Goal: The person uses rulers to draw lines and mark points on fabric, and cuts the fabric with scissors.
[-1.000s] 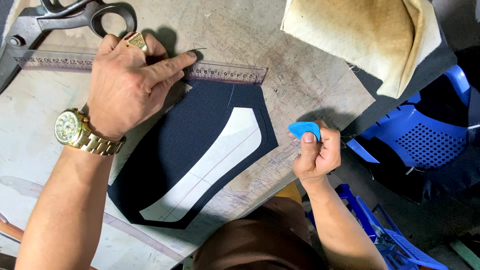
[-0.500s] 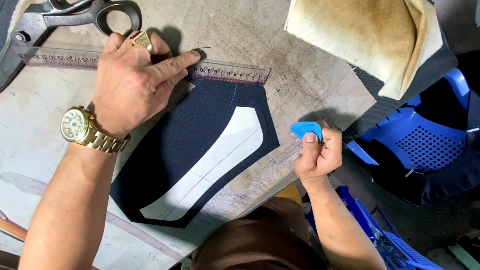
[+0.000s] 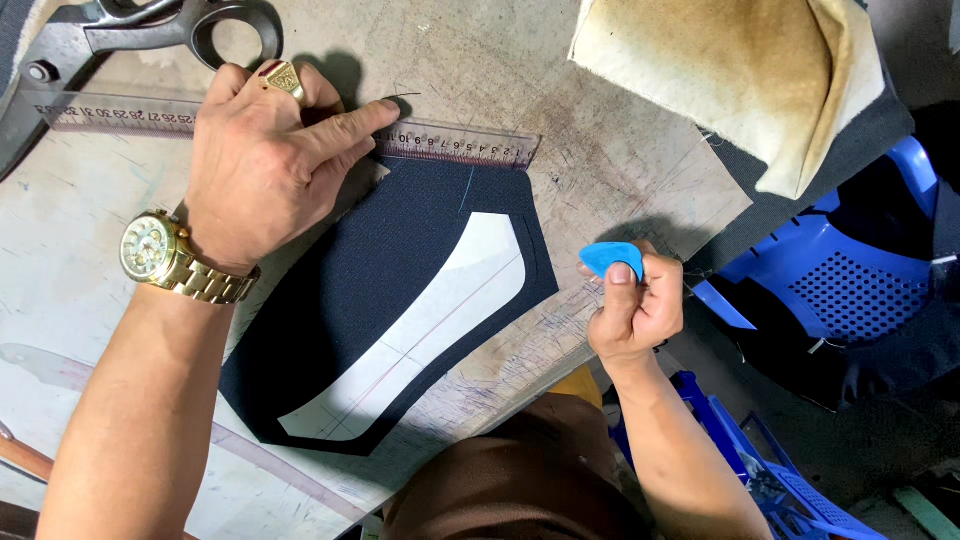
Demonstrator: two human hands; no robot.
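Hidden: my left hand [image 3: 265, 165] covered the clear ruler's [image 3: 455, 143] middle, shears [image 3: 150, 25] cut off at bench's far edge | Navy fabric piece [image 3: 400, 300] ran diagonally, near-left to far-right, top against ruler | Left flat, fingers spread, pressing ruler | Right hand [image 3: 635, 305] pinched blue chalk [image 3: 610, 258] off bench's right edge | Change: almost none
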